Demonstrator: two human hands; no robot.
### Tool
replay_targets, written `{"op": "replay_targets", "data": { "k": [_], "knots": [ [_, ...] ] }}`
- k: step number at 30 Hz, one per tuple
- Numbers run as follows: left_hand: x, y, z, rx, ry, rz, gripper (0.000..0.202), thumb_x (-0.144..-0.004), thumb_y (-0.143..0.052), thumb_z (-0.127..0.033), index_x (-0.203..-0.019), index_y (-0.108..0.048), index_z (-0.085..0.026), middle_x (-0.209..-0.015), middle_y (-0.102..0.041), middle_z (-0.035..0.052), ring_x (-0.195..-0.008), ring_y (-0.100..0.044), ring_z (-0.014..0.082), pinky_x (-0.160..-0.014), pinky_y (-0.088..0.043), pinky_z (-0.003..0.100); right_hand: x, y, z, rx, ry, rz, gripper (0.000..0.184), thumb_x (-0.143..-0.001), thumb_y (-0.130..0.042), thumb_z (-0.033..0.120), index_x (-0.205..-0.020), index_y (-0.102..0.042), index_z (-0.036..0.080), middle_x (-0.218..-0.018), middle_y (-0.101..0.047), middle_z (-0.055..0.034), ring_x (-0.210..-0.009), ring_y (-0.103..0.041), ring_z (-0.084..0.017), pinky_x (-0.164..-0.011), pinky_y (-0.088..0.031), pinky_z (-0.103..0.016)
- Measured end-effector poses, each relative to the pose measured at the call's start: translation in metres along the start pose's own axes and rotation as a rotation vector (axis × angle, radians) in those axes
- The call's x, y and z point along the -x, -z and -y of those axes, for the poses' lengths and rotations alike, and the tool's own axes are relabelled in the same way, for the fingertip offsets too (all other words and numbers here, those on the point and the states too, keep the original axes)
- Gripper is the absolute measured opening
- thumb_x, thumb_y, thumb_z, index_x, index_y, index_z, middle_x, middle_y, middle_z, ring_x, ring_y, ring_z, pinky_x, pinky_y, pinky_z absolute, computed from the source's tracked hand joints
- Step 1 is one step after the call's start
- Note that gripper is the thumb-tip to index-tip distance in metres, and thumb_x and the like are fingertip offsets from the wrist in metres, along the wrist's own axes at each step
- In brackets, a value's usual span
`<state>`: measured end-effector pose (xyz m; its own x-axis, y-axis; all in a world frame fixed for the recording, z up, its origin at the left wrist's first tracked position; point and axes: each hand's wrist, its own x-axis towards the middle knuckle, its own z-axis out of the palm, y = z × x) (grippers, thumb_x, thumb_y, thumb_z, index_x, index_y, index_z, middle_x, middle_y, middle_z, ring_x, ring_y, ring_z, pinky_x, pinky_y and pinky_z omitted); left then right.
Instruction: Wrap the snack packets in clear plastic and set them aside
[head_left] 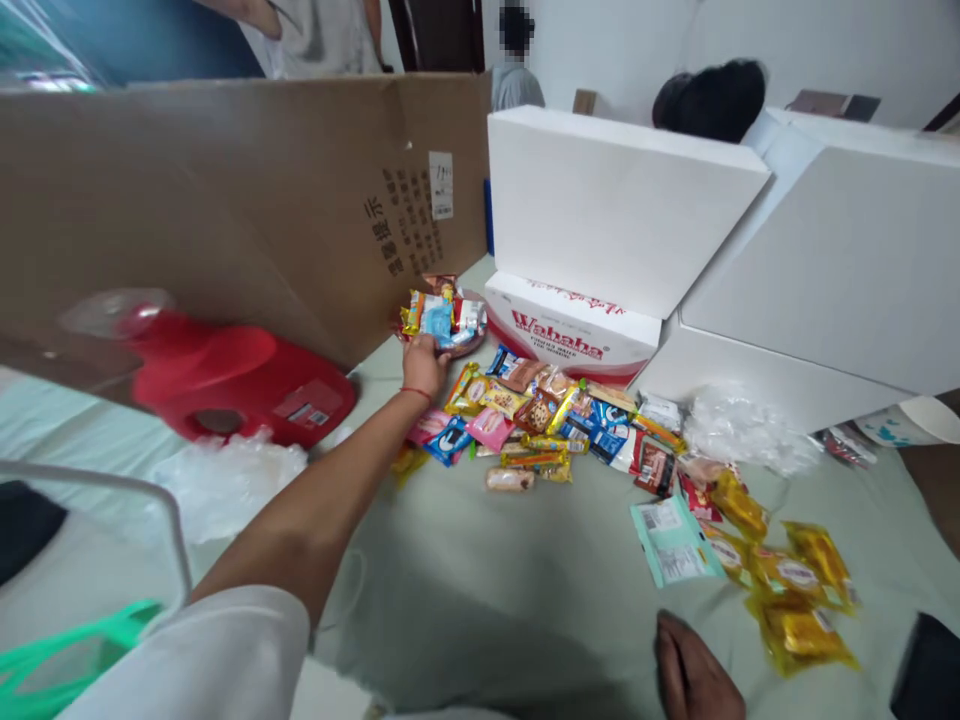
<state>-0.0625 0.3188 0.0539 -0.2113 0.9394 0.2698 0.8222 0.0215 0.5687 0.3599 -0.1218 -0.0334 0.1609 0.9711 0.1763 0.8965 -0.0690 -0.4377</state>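
My left hand (424, 368), a red string around its wrist, reaches to the near edge of a round bowl (471, 349) heaped with wrapped snacks. Its fingers are closed against the bowl's edge, just below a light-blue packet (437, 320); what they grip is hidden. Right of the hand spreads a pile of small snack packets (536, 408) in blue, yellow, pink and brown wrappers. My right hand (697, 668) rests low on the green cloth, fingers curled together, with nothing visible in them. Nearby lie a mint-green packet (677, 540) and several yellow packets (791, 575).
A tall cardboard panel (262, 200) stands at the left behind a red jug (247, 375) and clear plastic (232, 480). White boxes (622, 190) and a Wahaha carton (566, 335) line the back. Crumpled plastic (750, 430) and a paper cup (911, 422) sit right. Other people are beyond.
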Motion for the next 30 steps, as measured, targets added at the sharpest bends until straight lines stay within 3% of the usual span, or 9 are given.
{"op": "replay_targets", "data": {
  "k": [3,6,9,13,16,19,21,25,30],
  "knots": [
    [0.038,0.017,0.006,-0.023,-0.083,-0.081,0.015,-0.082,-0.065,-0.023,-0.086,-0.051,-0.022,-0.1,-0.063,0.0097,-0.106,-0.056,0.03,-0.102,-0.043,0.046,-0.009,0.009,0.001,-0.025,0.105,-0.03,0.036,-0.104,-0.048,0.042,-0.107,-0.077,0.021,-0.103,-0.081,-0.008,-0.088,-0.08,-0.024,-0.082,-0.066,-0.034],
    [0.094,0.037,0.0,-0.053,-0.244,-0.153,0.013,-0.09,-0.063,-0.031,-0.09,-0.055,-0.02,-0.098,-0.065,0.0109,-0.101,-0.057,0.0304,-0.099,-0.043,0.048,-0.012,0.01,0.005,-0.042,0.15,-0.069,0.037,-0.106,-0.046,0.038,-0.107,-0.076,0.017,-0.101,-0.081,-0.0088,-0.087,-0.079,-0.022,-0.082,-0.065,-0.031],
    [0.165,0.062,-0.018,-0.037,-0.367,-0.201,0.019,-0.097,-0.061,-0.039,-0.092,-0.057,-0.021,-0.094,-0.066,0.0083,-0.094,-0.06,0.0271,-0.094,-0.045,0.044,-0.012,0.009,0.007,-0.052,0.148,-0.075,0.035,-0.106,-0.046,0.037,-0.108,-0.075,0.017,-0.102,-0.08,-0.0087,-0.087,-0.079,-0.021,-0.082,-0.064,-0.03],
    [0.234,0.087,-0.061,0.228,-0.386,-0.207,0.025,-0.087,-0.079,-0.038,-0.094,-0.061,-0.022,-0.091,-0.066,0.0032,-0.089,-0.062,0.0212,-0.086,-0.048,0.036,-0.011,0.01,0.009,-0.073,0.128,-0.07,0.035,-0.106,-0.046,0.037,-0.109,-0.075,0.017,-0.102,-0.08,-0.0093,-0.088,-0.078,-0.021,-0.082,-0.064,-0.031],
    [0.242,0.077,-0.105,0.766,-0.122,-0.045,0.035,-0.078,-0.087,-0.04,-0.096,-0.061,-0.023,-0.085,-0.062,-0.0013,-0.076,-0.059,0.014,-0.071,-0.049,0.027,-0.01,0.009,0.008,-0.084,0.122,-0.093,0.034,-0.106,-0.047,0.036,-0.109,-0.075,0.016,-0.102,-0.08,-0.009,-0.087,-0.079,-0.021,-0.083,-0.064,-0.031],
    [0.228,0.042,-0.14,1.348,0.307,0.235,0.046,-0.071,-0.092,-0.045,-0.094,-0.059,-0.022,-0.073,-0.054,-0.0065,-0.06,-0.051,0.0075,-0.056,-0.044,0.02,-0.008,0.005,0.006,-0.101,0.123,-0.12,0.031,-0.105,-0.05,0.036,-0.111,-0.075,0.017,-0.104,-0.08,-0.0078,-0.089,-0.079,-0.021,-0.083,-0.064,-0.031],
    [0.22,0.015,-0.151,1.59,0.514,0.418,0.048,-0.067,-0.094,-0.042,-0.084,-0.055,-0.02,-0.064,-0.048,-0.0093,-0.053,-0.044,0.0051,-0.052,-0.042,0.018,-0.007,0.002,0.006,-0.126,0.116,-0.132,0.03,-0.105,-0.051,0.035,-0.112,-0.075,0.018,-0.105,-0.08,-0.0072,-0.091,-0.079,-0.021,-0.084,-0.064,-0.032],
    [0.225,-0.02,-0.147,1.781,0.745,0.615,0.036,-0.074,-0.09,-0.028,-0.078,-0.055,-0.018,-0.057,-0.048,-0.0102,-0.046,-0.04,0.0039,-0.05,-0.042,0.018,-0.009,0.005,0.012,-0.208,0.048,-0.127,0.03,-0.104,-0.052,0.036,-0.109,-0.076,0.02,-0.104,-0.08,-0.0073,-0.093,-0.078,-0.022,-0.086,-0.064,-0.033],
    [0.242,-0.018,-0.126,1.858,0.918,0.752,0.009,-0.095,-0.066,-0.023,-0.098,-0.071,-0.016,-0.079,-0.074,0.0021,-0.067,-0.068,0.0124,-0.065,-0.057,0.024,-0.021,0.023,0.031,-0.429,-0.147,0.007,0.033,-0.101,-0.055,0.045,-0.1,-0.077,0.021,-0.096,-0.077,-0.0079,-0.088,-0.074,-0.022,-0.08,-0.06,-0.033]
  ]
}}
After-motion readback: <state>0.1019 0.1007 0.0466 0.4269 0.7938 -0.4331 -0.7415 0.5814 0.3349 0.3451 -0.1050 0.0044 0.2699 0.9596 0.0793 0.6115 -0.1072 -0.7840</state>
